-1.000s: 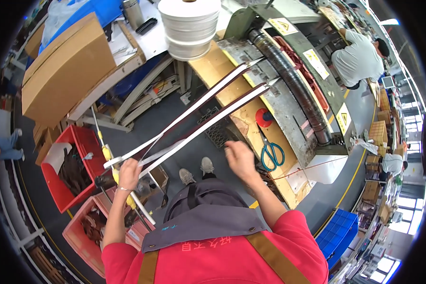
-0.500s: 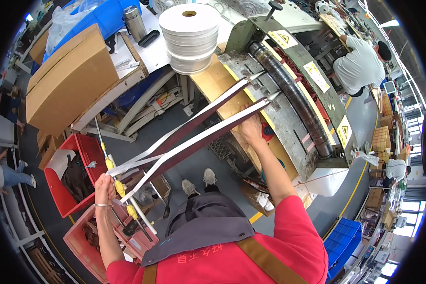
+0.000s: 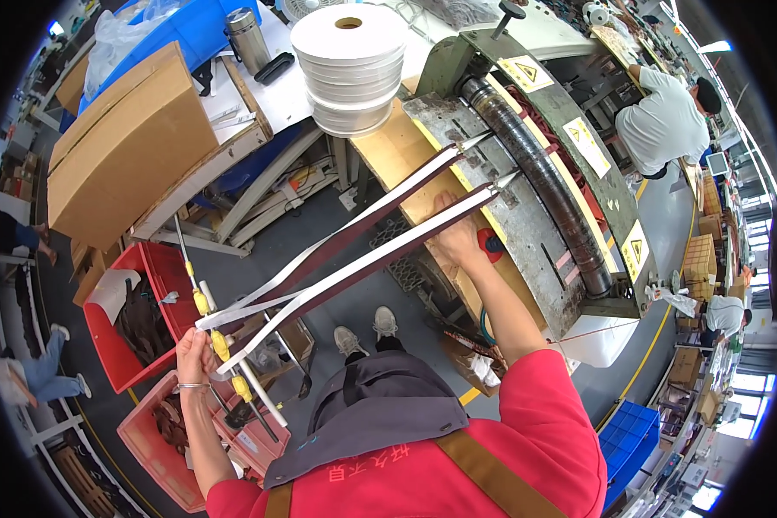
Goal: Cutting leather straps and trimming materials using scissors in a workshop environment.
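Observation:
Two long strips, white on one face and dark maroon on the other, stretch from the machine's flat metal bed down to my left side. My left hand (image 3: 196, 356) is closed, pinching near the end of the strips beside a rod with yellow clips (image 3: 220, 345). The nearer strip (image 3: 384, 244) passes across my right hand (image 3: 457, 239), which rests by the wooden board (image 3: 514, 293) in front of the bed. That strip partly hides its fingers, so its grip is unclear. At the bed, both strips narrow into pointed metal guides (image 3: 508, 180) before a dark roller (image 3: 540, 181).
A big white tape spool (image 3: 347, 73) stands behind the board. On the left are a cardboard box (image 3: 134, 142), a red bin (image 3: 116, 367) and a pinkish bin (image 3: 151, 449). A blue crate (image 3: 630, 449) sits at right. A co-worker (image 3: 665, 121) bends beyond the machine.
The view has shifted slightly. Both hands stay in nearly the same places, with the strips stretched between left hand and machine. A person at the far left has stepped along.

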A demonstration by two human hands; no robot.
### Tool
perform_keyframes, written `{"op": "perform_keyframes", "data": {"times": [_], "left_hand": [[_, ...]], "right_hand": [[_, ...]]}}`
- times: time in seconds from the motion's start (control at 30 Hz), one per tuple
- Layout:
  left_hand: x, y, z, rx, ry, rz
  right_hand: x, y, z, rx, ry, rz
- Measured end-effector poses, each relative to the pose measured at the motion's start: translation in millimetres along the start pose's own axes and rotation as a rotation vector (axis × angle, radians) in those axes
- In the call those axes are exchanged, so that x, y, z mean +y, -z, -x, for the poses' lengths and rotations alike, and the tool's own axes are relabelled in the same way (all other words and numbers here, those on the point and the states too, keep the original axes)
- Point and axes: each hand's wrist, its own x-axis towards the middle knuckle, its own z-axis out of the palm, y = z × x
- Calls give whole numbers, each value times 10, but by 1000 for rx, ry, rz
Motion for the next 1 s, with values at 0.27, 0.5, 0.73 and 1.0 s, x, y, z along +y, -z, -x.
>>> {"op": "perform_keyframes", "data": {"times": [0.27,0.5,0.73,1.0], "left_hand": [[124,1,-89,-34,-38,44],[161,35,-108,-59,-63,67],[244,114,-200,-190,-3,104],[233,201,-242,-74,-3,62]], "right_hand": [[27,59,142,36,95,-118],[-68,281,575,35,-1,4],[-77,299,955,-2,-99,11],[-118,120,489,213,-22,7]]}}
